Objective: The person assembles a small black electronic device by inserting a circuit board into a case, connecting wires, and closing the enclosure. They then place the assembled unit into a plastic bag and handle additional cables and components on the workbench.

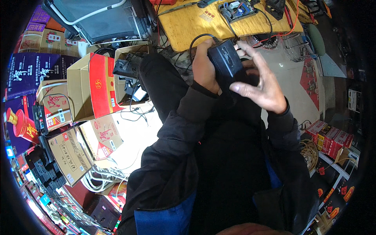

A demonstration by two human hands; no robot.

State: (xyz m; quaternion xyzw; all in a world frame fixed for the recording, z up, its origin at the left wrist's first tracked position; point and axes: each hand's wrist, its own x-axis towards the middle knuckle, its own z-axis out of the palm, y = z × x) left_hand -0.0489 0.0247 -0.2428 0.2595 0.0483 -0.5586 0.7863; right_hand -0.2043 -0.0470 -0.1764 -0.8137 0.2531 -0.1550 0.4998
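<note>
In front of my lap is a black box-shaped power adapter [226, 64], tilted, with a black cable leaving its far end and looping to the left. My left hand [204, 69] is closed around its left side. My right hand [267, 87] is on the other side, fingers spread apart; its thumb tip overlaps the adapter's near right edge, and I cannot tell if it presses on it. Beyond, on the yellow wooden bench [188, 23], lies an opened device with an exposed circuit board [239, 11]. Dark cables run between the bench edge and the adapter.
Left of my knee, an open carton [133, 53] holds black adapters and cables. A red-flapped carton [102, 84] and more boxes crowd the left side. A folding chair [100, 19] stands far left. At right are a wire rack [295, 47] and a red box [329, 139].
</note>
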